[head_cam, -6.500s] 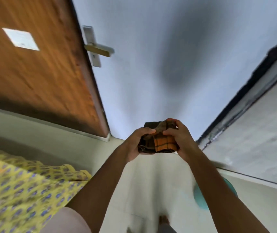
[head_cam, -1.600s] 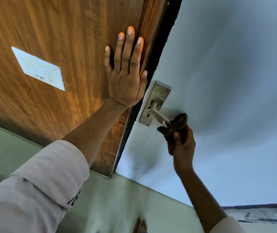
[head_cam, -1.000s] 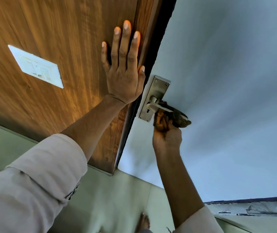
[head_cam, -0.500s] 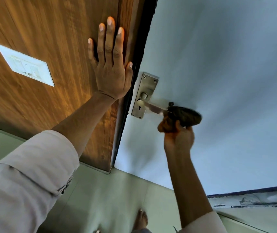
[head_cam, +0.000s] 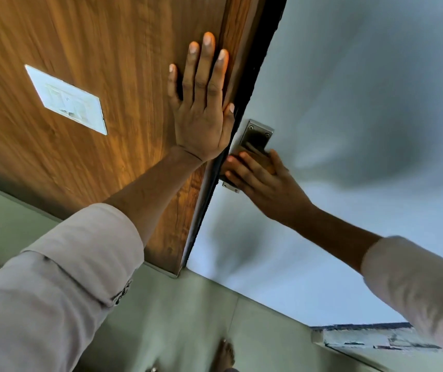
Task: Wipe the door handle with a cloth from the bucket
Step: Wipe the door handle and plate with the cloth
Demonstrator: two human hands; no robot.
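From my feed, the landmark is the metal handle plate (head_cam: 255, 138) screwed to the pale grey door (head_cam: 362, 103). My left hand (head_cam: 201, 122) lies flat and open just to the left of that plate, palm pressed on the wooden panel (head_cam: 94, 63), fingers spread and pointing up, thumb tip at the dark gap beside the door edge. It holds nothing.

My right hand (head_cam: 266, 181) covers the lower half of the plate. Its fingers (head_cam: 241, 167) are stretched out across the metal, pointing toward the wooden panel, pressing a brownish-orange cloth (head_cam: 262, 159) against the plate. Only a small strip of the cloth shows, between the fingers and the upper, bare part of the plate; the rest is hidden under the hand. This grip is a flat press on the cloth, not a fist around it. The lever of the handle is hidden behind the hand and cloth, so I cannot tell how it sits. One lower corner of the plate peeks out beneath the fingers.

Well to the left of the plate, a white switch plate (head_cam: 65, 99) is set in the wooden panel. Far below the plate, a bare foot (head_cam: 225, 354) stands on the pale floor (head_cam: 188, 318). Both sleeves (head_cam: 61, 285) are light and rolled back from the forearms.
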